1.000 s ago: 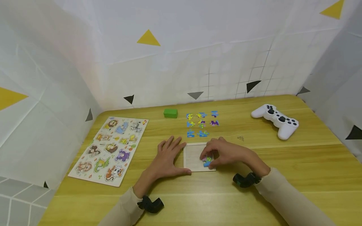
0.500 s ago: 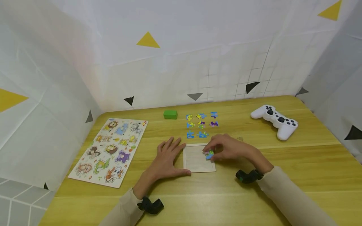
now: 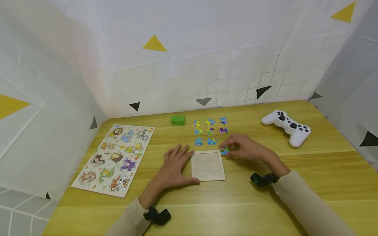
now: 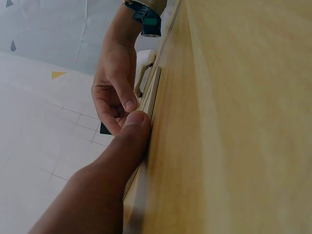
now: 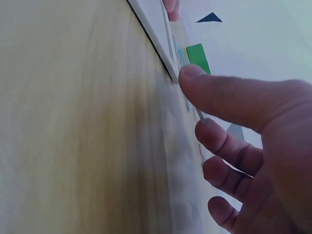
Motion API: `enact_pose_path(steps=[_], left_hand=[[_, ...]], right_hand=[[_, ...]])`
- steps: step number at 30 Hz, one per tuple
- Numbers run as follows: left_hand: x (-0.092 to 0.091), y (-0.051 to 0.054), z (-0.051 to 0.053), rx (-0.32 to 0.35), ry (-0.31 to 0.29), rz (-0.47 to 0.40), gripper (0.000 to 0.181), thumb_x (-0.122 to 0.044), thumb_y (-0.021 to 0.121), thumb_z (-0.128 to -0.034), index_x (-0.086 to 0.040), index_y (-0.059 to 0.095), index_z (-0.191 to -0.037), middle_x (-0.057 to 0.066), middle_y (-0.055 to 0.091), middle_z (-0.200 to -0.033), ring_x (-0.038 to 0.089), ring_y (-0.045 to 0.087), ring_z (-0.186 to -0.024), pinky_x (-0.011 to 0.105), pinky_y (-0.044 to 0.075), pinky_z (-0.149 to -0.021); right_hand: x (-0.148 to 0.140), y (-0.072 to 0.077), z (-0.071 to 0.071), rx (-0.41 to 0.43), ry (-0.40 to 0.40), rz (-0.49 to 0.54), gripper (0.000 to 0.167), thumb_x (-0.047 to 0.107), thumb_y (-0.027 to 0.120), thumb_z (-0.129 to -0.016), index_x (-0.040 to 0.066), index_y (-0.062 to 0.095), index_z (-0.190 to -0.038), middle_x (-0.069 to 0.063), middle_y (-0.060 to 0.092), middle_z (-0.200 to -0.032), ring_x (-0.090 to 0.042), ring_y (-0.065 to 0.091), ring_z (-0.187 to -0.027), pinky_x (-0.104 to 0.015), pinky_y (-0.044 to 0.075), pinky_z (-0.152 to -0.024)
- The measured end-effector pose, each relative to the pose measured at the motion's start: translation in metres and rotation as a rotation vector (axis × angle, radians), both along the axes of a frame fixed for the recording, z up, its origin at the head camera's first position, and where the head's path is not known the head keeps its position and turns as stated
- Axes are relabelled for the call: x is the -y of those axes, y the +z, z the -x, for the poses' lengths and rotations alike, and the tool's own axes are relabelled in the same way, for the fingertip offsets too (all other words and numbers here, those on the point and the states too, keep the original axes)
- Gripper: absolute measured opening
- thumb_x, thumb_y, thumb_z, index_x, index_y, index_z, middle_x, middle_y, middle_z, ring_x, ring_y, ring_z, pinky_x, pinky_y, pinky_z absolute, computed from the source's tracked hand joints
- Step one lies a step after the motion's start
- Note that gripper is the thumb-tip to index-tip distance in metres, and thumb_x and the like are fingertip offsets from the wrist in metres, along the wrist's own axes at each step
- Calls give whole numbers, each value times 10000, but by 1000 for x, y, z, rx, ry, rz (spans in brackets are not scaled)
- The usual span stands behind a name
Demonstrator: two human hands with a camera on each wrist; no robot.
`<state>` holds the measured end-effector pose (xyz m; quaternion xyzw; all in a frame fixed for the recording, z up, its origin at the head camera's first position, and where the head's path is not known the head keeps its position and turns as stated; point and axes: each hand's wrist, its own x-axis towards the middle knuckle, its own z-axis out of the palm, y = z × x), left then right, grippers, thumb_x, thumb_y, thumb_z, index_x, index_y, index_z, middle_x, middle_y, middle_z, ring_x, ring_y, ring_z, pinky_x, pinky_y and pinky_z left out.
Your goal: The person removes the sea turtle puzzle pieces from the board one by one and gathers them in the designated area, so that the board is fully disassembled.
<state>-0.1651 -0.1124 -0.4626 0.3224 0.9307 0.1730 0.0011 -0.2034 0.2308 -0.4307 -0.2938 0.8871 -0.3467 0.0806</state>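
A shallow wooden puzzle tray (image 3: 208,180) lies on the table with its inside bare. My left hand (image 3: 175,168) rests at its left edge, fingers spread and thumb along the near left corner. Just past the tray's far right corner, my right hand (image 3: 243,147) pinches a blue and green puzzle piece (image 3: 225,151) between thumb and fingertips. In the right wrist view the piece shows edge-on as a thin strip. Behind the tray, several loose jigsaw pieces (image 3: 211,141) lie in rows on the table.
To the left lies an animal peg-style picture board (image 3: 113,159). A green block (image 3: 178,120) stands at the back, left of the loose pieces. At the right is a white game controller (image 3: 287,127). A pale cloth wall (image 3: 177,78) borders the table's far edge.
My right hand has lifted the puzzle piece out of the tray's right side and carried it away and right, past the far right corner. My left hand has stayed in place.
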Motion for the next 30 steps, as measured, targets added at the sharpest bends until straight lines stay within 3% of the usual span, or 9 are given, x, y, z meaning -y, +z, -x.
enact_pose_path(steps=[6, 10, 18, 30], left_hand=[[0, 0, 1, 3, 2, 1, 1078, -815, 677, -730, -257, 353, -1595, 46, 238, -1704, 354, 119, -1592, 591, 104, -1203], [1, -1, 2, 0, 6, 1, 1073, -817, 672, -733, -260, 355, -1593, 42, 240, -1703, 354, 124, -1591, 592, 107, -1202], [1, -2, 2, 7, 0, -6, 1078, -807, 680, -736, -246, 353, -1596, 55, 240, -1703, 364, 127, -1589, 599, 107, -1203], [-1, -3, 2, 15, 0, 7, 1080, -831, 658, -734, -268, 341, -1600, 34, 226, -1709, 333, 106, -1595, 590, 104, -1211]], right_hand=[[-6, -2, 5, -114, -48, -74, 290, 202, 800, -884, 202, 771, -1173, 45, 714, -1042, -177, 592, -985, -380, 351, -836], [-7, -3, 9, -119, -73, -83, 291, 215, 800, -885, 200, 773, -1174, 39, 709, -1027, -187, 572, -988, -383, 262, -797], [-10, -9, 19, -120, -86, -30, 310, 219, 785, -906, 162, 759, -1210, 12, 668, -973, -148, 528, -838, -277, 393, -742], [-13, -17, 30, -142, -80, 8, 334, 183, 775, -905, 153, 751, -1236, 4, 605, -914, -150, 440, -808, -286, 349, -715]])
